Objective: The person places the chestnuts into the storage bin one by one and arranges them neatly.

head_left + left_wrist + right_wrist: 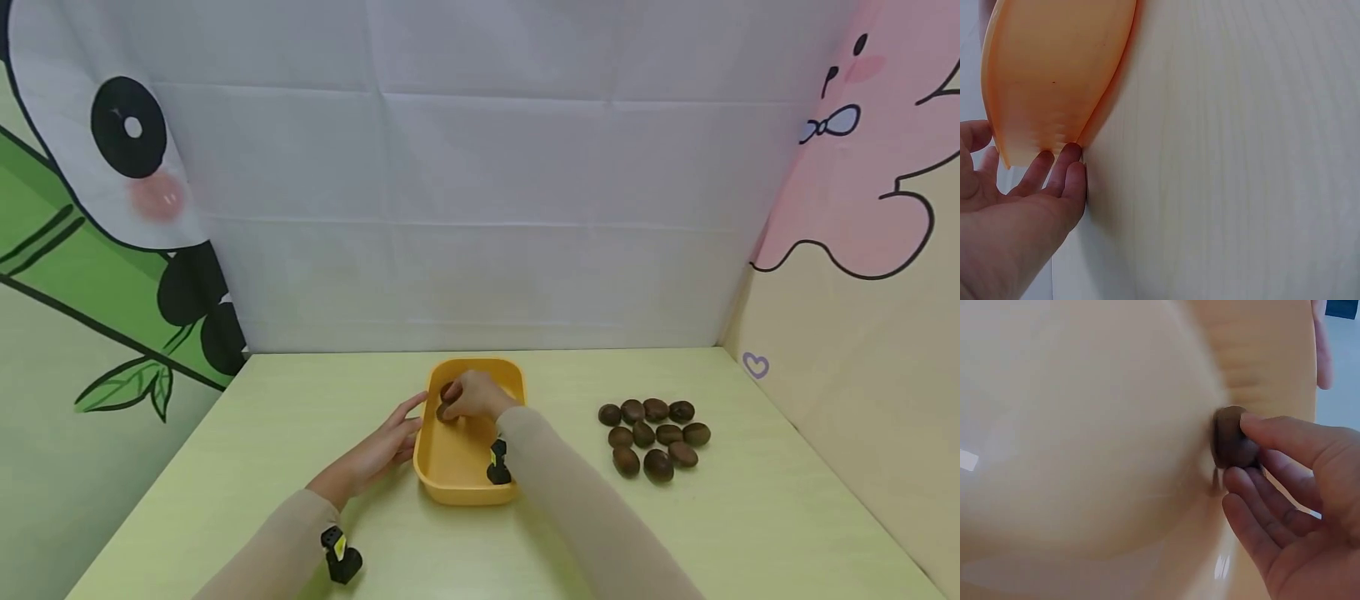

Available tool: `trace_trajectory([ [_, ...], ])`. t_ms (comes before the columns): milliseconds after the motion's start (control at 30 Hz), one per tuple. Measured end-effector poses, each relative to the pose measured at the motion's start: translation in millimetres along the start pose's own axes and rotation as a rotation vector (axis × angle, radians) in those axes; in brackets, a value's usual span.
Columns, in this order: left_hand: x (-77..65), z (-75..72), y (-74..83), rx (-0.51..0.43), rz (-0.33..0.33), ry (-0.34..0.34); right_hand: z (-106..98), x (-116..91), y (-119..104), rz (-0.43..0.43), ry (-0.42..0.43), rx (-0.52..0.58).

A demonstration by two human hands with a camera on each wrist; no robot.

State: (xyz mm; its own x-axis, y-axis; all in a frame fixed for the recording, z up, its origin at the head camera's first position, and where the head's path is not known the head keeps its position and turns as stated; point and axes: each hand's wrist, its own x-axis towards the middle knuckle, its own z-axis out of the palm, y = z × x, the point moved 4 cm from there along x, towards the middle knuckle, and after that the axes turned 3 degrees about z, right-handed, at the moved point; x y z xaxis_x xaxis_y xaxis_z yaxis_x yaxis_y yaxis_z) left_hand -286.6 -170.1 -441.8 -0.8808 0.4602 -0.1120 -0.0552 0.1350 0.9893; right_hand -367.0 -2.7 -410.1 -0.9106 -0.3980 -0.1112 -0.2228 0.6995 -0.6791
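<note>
Pinching is noted at the right hand [478, 397]: a brown chestnut [1229, 440] is held between the thumb and bent fingers, the gap between them being filled by the nut. It is held inside the yellow plastic tray [461, 487], near the far end and toward the left side. In the head view two chestnuts are made out at these fingertips, one just beyond the other; which of them is gripped cannot be told from there.

Nothing is gripped by the left hand [381, 450]. Its fingers are extended and loosely spread, with the tips laid against the outer left wall of the tray; the ribbed end of the wall is seen close to them in the left wrist view.

Both forearms are covered by beige sleeves [585, 500], and a small black wrist camera [342, 558] is worn at each cuff.

To the right of the tray, well apart from it, eleven loose chestnuts [658, 465] are grouped in three uneven rows. Tray and nuts are borne by a pale wood-grain table [300, 417]. The far edge is backed by a creased white cloth [495, 167], flanked on the left by a panda-and-bamboo mural [120, 292] and on the right by a pink cartoon figure [862, 192].
</note>
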Motion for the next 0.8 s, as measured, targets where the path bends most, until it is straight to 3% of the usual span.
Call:
trace_trajectory([
  [300, -1.3, 1.4, 3.6, 0.01, -0.006, 0.004, -1, -1, 4, 0.042, 0.035, 0.05],
  [467, -1.9, 2.4, 4.5, 0.007, -0.01, 0.004, -6, -2, 2, 0.036, 0.026, 0.024],
  [800, -3.5, 2.5, 6.2, -0.016, -0.015, 0.009, -39, -13, -13, -0.029, 0.005, -0.063],
])
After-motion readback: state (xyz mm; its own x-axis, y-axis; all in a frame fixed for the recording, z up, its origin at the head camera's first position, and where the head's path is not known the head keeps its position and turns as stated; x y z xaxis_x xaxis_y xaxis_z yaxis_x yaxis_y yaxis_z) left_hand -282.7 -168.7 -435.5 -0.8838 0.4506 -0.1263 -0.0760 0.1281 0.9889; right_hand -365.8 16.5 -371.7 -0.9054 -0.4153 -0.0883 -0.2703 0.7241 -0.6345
